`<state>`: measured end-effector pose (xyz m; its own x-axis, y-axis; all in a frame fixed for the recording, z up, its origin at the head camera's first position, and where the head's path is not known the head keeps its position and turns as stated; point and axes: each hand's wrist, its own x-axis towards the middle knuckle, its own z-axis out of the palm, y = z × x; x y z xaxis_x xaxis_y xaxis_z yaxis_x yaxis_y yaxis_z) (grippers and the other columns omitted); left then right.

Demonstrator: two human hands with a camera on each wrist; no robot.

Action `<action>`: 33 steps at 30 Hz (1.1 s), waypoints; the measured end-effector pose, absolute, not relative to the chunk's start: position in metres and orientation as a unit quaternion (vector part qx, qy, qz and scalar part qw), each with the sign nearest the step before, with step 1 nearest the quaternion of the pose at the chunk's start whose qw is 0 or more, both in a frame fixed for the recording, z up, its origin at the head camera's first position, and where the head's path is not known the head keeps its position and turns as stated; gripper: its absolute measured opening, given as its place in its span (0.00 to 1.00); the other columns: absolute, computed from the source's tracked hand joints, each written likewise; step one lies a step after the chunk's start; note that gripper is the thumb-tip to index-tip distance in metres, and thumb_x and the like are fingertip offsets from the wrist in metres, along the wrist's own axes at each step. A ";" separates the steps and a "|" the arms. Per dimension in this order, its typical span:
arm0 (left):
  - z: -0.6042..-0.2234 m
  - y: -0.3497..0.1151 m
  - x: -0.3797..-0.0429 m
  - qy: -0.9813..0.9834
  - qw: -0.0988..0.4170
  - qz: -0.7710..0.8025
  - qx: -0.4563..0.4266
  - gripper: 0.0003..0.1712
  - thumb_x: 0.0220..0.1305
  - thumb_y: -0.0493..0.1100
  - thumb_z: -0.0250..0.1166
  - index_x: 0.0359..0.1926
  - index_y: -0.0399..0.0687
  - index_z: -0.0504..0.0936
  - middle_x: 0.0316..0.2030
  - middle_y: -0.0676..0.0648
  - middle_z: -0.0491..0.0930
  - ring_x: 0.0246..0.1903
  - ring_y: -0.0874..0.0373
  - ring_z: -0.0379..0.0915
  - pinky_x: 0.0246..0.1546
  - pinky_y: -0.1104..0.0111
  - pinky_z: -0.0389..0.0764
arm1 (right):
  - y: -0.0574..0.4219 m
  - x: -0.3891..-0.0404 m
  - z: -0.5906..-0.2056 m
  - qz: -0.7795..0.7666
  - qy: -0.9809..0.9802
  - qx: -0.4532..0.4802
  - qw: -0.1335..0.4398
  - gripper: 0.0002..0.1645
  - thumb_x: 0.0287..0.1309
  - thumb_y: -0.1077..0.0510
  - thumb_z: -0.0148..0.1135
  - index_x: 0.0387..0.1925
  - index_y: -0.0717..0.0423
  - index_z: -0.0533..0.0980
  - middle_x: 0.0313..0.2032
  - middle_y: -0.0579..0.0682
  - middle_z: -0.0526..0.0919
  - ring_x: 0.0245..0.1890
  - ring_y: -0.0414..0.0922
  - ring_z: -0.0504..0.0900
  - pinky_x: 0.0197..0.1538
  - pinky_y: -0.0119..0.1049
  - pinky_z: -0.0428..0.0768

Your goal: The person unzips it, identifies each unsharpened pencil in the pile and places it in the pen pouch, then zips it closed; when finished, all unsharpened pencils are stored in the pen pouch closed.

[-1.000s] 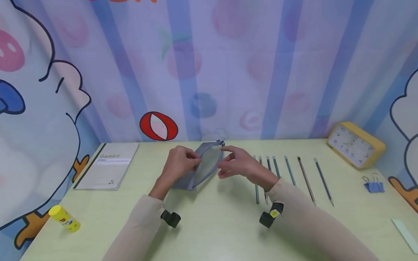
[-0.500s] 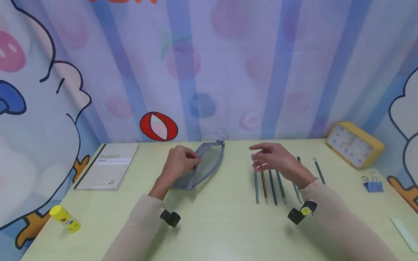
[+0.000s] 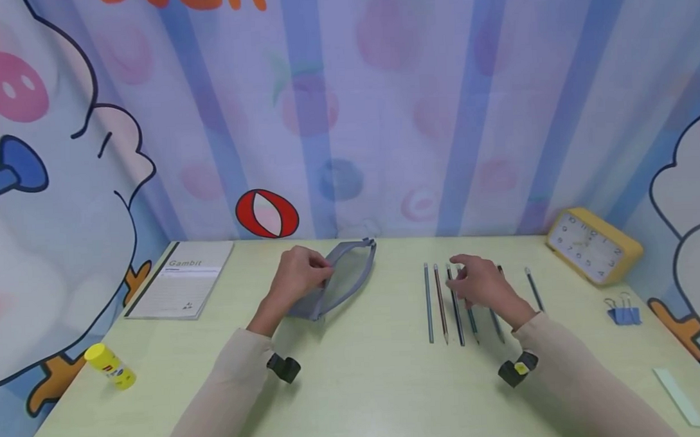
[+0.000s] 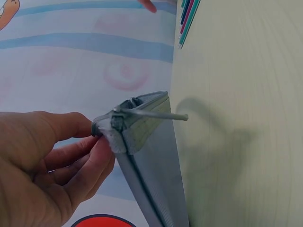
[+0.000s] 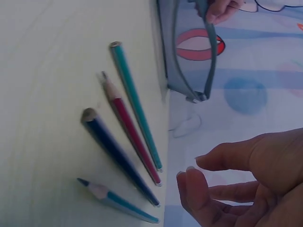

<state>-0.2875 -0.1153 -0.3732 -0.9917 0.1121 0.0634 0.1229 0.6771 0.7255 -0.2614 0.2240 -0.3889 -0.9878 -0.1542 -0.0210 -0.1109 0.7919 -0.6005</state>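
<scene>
My left hand (image 3: 296, 275) pinches the rim of a grey zippered pencil case (image 3: 303, 309). The case stands with its mouth spread wide toward the right. In the left wrist view, a zipper pull (image 4: 154, 114) sticks out from the corner by my fingertips. My right hand (image 3: 484, 284) hovers over a row of pencils, thumb and fingertips apart, holding nothing. Below it in the right wrist view lie a teal pencil (image 5: 135, 105), a red pencil (image 5: 129, 124), a dark blue pencil (image 5: 119, 151) and a lighter blue pencil (image 5: 124, 203). The hand partly covers the pencils farther right.
At the back left lies a notebook (image 3: 181, 282), with a yellow glue stick (image 3: 110, 366) nearer the front. On the right are a yellow clock (image 3: 594, 245), a blue binder clip (image 3: 624, 315) and a pale green strip (image 3: 679, 397). A curtain (image 3: 382, 146) hangs behind the table.
My right hand has moved from beside the pencil case's mouth rightward to above the pencils, and its fingers have drawn closer together. My left hand keeps its pinch on the case.
</scene>
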 end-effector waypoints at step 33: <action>-0.376 -0.120 -0.291 -0.916 0.010 -0.397 -0.064 0.08 0.63 0.42 0.70 0.38 0.42 0.90 0.32 0.45 0.89 0.26 0.60 0.84 0.33 0.69 0.82 | 0.192 -0.264 -0.413 -0.130 0.989 -0.062 0.042 0.12 0.60 0.70 0.51 0.22 0.58 0.71 0.17 0.47 0.69 0.17 0.41 0.69 0.21 0.30 0.66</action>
